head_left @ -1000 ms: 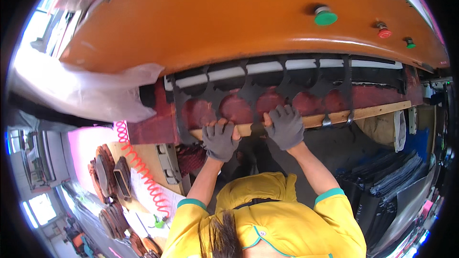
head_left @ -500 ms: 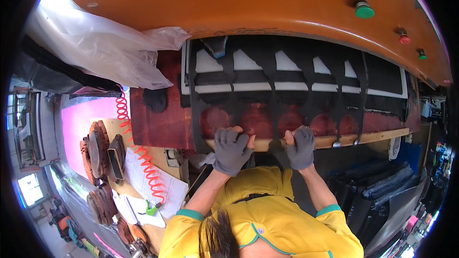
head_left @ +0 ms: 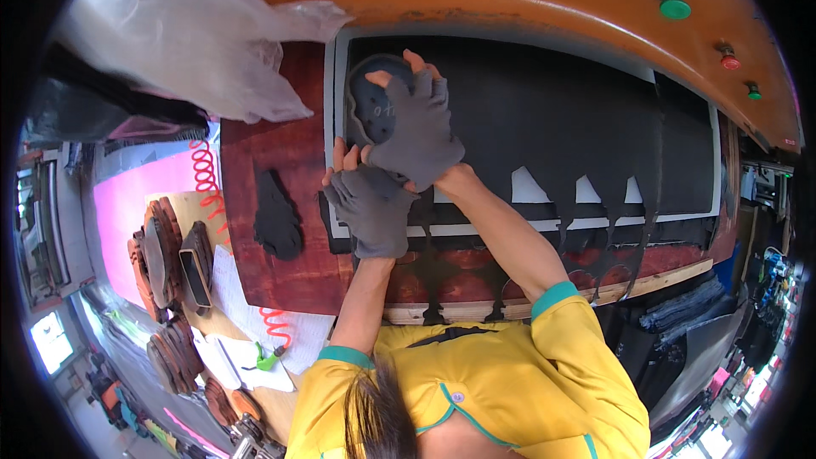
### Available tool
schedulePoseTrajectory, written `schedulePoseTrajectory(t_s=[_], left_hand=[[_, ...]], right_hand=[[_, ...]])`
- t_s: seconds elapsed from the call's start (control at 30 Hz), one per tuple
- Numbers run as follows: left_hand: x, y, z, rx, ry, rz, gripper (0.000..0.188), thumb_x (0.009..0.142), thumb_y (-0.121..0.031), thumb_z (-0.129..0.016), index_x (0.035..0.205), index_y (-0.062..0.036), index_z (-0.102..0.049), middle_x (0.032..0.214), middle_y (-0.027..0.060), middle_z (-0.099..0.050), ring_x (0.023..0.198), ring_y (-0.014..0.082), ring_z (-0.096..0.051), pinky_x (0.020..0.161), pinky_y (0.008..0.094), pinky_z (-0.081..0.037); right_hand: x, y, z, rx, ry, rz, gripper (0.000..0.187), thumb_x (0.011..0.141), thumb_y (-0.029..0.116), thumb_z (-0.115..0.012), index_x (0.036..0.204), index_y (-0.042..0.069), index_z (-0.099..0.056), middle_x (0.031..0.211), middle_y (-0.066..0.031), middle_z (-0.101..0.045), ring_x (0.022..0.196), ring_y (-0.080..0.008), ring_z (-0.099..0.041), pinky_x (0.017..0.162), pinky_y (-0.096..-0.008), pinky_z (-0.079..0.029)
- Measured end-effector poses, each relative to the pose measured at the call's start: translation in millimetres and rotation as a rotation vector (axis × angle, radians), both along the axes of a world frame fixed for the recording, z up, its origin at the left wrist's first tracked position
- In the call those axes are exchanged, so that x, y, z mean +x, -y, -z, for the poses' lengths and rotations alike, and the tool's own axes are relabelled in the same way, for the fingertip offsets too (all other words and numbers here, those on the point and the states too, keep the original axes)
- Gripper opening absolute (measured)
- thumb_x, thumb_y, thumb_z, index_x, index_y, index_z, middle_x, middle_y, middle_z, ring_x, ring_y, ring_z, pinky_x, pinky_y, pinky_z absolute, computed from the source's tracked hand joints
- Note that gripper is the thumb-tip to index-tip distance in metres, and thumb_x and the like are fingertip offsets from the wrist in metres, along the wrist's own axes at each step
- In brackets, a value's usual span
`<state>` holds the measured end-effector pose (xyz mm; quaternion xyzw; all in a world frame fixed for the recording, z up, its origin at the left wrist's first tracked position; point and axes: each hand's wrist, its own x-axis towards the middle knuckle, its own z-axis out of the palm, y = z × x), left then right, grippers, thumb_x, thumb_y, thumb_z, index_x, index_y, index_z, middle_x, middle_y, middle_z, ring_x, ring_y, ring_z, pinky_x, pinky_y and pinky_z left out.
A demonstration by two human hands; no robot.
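I can't see all of the die [head_left: 364, 104]: the right hand [head_left: 418, 132], fingers bent, covers its right side. The left hand [head_left: 371, 208] sits just below those fingers; whether either grips, I can't tell.

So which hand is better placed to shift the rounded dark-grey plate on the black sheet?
Probably the right hand, fingerless-gloved in grey: it spreads over the plate. The left hand, gloved alike, sits by the plate's near edge.

Passage: black sheet [head_left: 552, 110], flat, rightward of your right hand [head_left: 418, 123]. Obstacles: 1 orange machine body [head_left: 527, 0], beyond the sheet; 1 plastic bag [head_left: 187, 34], your far left; 1 dark rounded die [head_left: 364, 106], beneath your right hand.
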<state>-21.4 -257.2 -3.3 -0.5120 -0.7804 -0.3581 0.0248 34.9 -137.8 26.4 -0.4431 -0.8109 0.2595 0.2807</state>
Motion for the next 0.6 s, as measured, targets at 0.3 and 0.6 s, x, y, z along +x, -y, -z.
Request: schedulePoseTrajectory(t_s=[0.3,0.6], left_hand=[[-2,19,6,0.083,0.112,0.006,0.015,0.076,-0.023,-0.081,0.086,-0.0133,-0.076,0.128,0.0095,-0.058,0.119,0.0301,-0.053,0.106,0.0492,-0.028],[3,15,-1,0.002,-0.055,-0.016,0.029,0.081,-0.020,-0.074,0.110,-0.0156,-0.068,0.128,0.0090,-0.058,0.124,0.0309,-0.051,0.106,0.0524,-0.027]], right_hand=[[57,-16,-13,-0.864,-1.175,-0.104,0.090,0.056,0.004,-0.073,0.141,0.004,-0.045,0.135,-0.0141,-0.048,0.122,-0.0282,-0.053,0.101,-0.0367,-0.047],[101,8,-9,0.077,0.014,0.043,0.092,0.050,0.019,-0.083,0.135,0.012,-0.049,0.148,-0.0216,-0.031,0.129,-0.0416,-0.041,0.105,-0.0475,-0.041]])
